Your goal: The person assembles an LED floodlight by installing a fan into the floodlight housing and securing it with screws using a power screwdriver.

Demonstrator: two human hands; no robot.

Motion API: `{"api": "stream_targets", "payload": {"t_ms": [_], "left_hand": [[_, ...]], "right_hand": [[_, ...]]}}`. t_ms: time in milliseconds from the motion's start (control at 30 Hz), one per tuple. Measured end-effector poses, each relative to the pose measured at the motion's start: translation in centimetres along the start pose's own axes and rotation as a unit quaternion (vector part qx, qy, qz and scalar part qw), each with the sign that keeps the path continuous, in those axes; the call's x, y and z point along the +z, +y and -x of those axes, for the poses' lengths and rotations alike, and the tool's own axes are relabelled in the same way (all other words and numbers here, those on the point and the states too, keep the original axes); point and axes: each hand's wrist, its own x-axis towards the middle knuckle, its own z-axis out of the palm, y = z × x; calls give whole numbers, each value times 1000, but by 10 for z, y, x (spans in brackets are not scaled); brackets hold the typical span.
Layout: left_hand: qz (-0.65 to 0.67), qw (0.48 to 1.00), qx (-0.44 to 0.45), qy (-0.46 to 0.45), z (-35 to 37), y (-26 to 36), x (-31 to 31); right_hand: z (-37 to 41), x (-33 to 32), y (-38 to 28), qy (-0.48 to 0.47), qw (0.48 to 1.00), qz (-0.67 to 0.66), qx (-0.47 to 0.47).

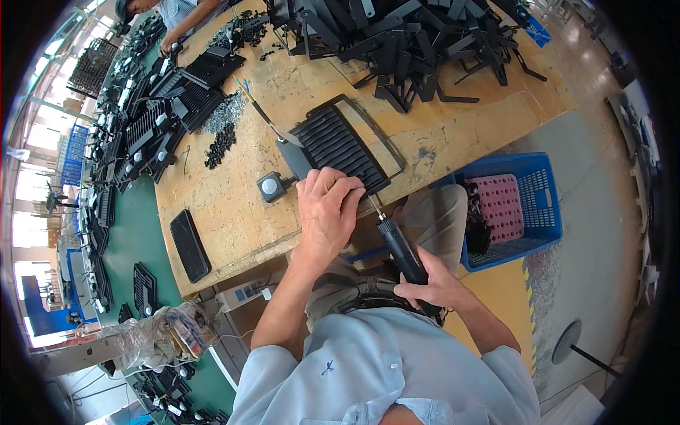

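A black finned housing (340, 142) with a rectangular bracket (372, 134) lies at the front edge of the wooden table (241, 234). My left hand (329, 205) rests at its near corner, thumb and fingers pressed together near the tip of a driver bit; what they hold is too small to make out. My right hand (432, 283) is wrapped round a black electric screwdriver (402, 248), whose bit points up at that corner. A small sensor (270, 187) with a white dome sits left of the housing, and a cable (262, 113) runs from the housing's far side.
Black brackets (418, 42) are heaped at the back. Loose screws (225, 113) and black parts (221, 146) lie to the left, with a phone (190, 245) nearer. A blue basket (549, 212) stands right. Another person's hand (168, 42) is at the far left.
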Motion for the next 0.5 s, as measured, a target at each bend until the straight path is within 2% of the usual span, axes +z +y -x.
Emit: {"api": "stream_targets", "payload": {"t_ms": [100,200,300,500], "left_hand": [[11,1000,-12,-10,-1,-1,-2],[23,999,-40,-12,-4,3,-3],[32,998,-60,-11,-7,4,-3],[14,998,-61,-12,-3,3,-1]], "right_hand": [[-1,2,5,25,998,49,-8],[-5,0,5,52,974,202,-87],[-6,5,-2,53,978,200,-36],[-1,-1,17,62,984,160,-49]]}}
